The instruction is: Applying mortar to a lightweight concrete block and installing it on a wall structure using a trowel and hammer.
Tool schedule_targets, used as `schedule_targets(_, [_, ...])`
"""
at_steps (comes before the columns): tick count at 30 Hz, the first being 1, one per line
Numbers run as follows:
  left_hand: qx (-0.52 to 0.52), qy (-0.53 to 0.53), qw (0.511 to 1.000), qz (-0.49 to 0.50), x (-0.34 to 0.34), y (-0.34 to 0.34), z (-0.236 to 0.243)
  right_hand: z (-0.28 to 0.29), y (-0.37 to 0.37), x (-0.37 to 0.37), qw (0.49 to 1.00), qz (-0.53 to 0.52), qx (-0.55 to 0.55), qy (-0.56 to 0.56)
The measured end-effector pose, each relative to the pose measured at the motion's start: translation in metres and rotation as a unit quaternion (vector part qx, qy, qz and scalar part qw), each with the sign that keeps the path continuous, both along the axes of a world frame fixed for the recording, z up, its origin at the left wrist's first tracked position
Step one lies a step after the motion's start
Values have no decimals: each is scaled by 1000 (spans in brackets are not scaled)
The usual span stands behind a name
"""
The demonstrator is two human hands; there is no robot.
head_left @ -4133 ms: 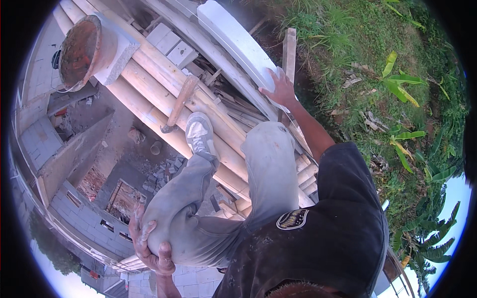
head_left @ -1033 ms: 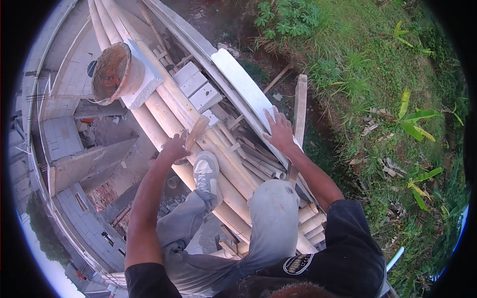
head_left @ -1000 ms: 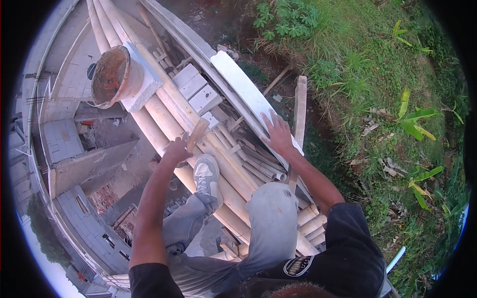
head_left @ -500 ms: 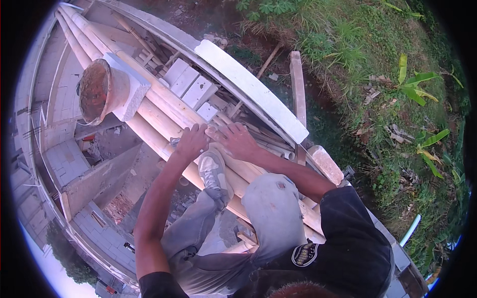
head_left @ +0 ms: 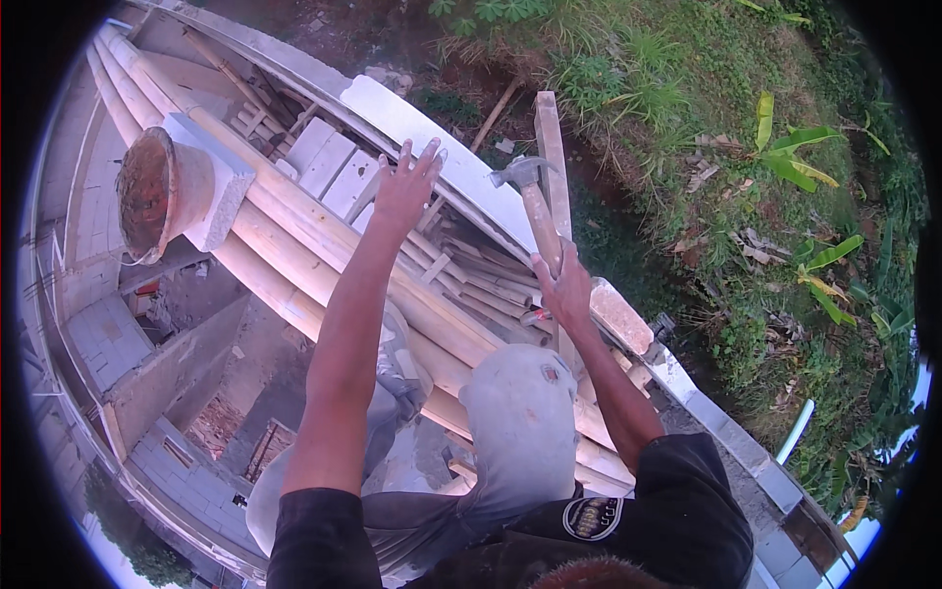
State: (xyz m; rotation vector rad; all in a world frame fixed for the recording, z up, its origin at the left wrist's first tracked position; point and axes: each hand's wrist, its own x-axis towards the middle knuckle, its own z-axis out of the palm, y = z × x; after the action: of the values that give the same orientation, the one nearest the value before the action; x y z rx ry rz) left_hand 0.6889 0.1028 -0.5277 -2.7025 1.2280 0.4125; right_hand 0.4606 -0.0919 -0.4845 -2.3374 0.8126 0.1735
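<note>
My right hand [head_left: 562, 283] is wrapped round the lower handle of a claw hammer [head_left: 541, 216]. The hammer stands nearly upright in the picture, its metal head at the top, overlapping the wall's edge. My left hand [head_left: 404, 196] is stretched forward with fingers spread and holds nothing. Its fingertips overlap a long white block [head_left: 446, 152] lying along the top of the wall; I cannot tell whether they touch it. Pale dust marks the fingers. Beneath my arms runs a bundle of thick bamboo poles [head_left: 294, 221], with my shoe partly hidden behind my left forearm.
A mortar-caked bucket [head_left: 157, 191] sits tilted in view by a pale block [head_left: 221, 187] on the poles. More white blocks [head_left: 324, 162] lie beside the wall. A wooden post [head_left: 551, 147] rises outside it. Below left are walled rooms; to the right, a drop to a grassy slope [head_left: 687, 128].
My hands have parted from over the poles. The left has moved forward to the white block, opening. The right has moved right and now grips the hammer. The whole view has shifted slightly.
</note>
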Motion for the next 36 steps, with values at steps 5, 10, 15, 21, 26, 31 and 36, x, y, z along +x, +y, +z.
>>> schedule_targets(5, [107, 77, 991, 36, 11, -9, -26, -15, 16, -6, 994, 46, -104, -8])
schedule_targets(10, [128, 87, 986, 53, 9, -6, -33, -28, 39, -5, 999, 26, -29, 22])
schedule_targets(15, [120, 82, 986, 81, 7, -8, -30, -36, 41, 11, 997, 23, -65, -17])
schedule_targets(21, [124, 97, 983, 92, 6, -8, -24, -41, 30, 22, 987, 102, -93, 86])
schedule_targets(26, [133, 96, 983, 77, 9, -8, -26, -46, 36, 8, 987, 73, -72, 122])
schedule_targets(31, [152, 122, 977, 81, 13, -10, -25, -40, 34, 3, 993, 55, -68, 85])
schedule_targets(36, [126, 106, 983, 79, 13, -10, -25, -38, 27, 0, 986, 68, -77, 129])
